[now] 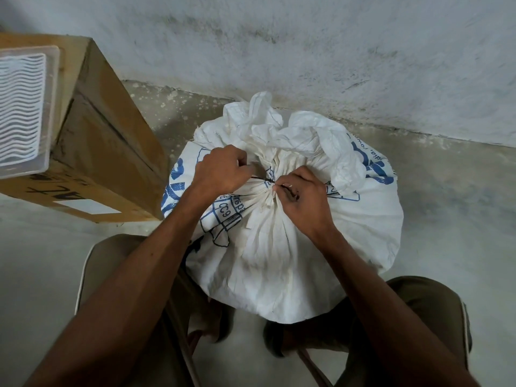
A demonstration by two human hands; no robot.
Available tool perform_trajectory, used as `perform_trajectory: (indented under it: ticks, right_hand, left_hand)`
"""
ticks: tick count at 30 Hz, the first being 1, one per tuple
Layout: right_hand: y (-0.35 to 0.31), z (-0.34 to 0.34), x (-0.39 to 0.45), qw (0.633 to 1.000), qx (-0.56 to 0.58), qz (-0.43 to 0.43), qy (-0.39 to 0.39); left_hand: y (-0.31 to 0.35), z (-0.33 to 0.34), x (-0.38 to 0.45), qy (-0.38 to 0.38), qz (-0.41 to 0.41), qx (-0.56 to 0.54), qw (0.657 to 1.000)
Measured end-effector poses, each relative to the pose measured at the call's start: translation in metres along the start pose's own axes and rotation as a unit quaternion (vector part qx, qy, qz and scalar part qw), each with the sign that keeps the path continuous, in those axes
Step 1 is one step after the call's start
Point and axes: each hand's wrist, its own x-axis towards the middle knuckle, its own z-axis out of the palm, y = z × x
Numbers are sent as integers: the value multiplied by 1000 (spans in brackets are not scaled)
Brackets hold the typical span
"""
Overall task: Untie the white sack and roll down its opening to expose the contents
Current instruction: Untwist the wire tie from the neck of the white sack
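A full white woven sack (279, 255) with blue print stands on the floor between my knees. Its neck is gathered and bound by a thin dark string (262, 178). The loose top of the sack (296, 132) bunches up behind the knot. My left hand (220, 171) pinches one end of the string on the left of the knot. My right hand (300, 196) pinches the string right at the knot, fingers curled round it. The contents are hidden.
A brown cardboard box (106, 141) stands to the left of the sack, with a clear plastic lid or tray (25, 110) on top. A stained wall (307, 46) runs close behind the sack. Bare concrete floor (452, 205) lies to the right.
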Motion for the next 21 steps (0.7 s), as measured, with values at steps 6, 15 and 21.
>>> perform_trajectory:
  ticks: [6, 15, 21]
  right_hand:
    - [-4, -4, 0, 999, -26, 27, -7]
    - [-9, -3, 0, 999, -37, 31, -13]
    - [-9, -2, -1, 999, -21, 40, -15]
  left_hand:
    - [-4, 6, 1, 21, 12, 81, 996]
    - [15, -1, -16, -26, 131, 15, 991]
    - [20, 17, -11, -36, 140, -1, 989]
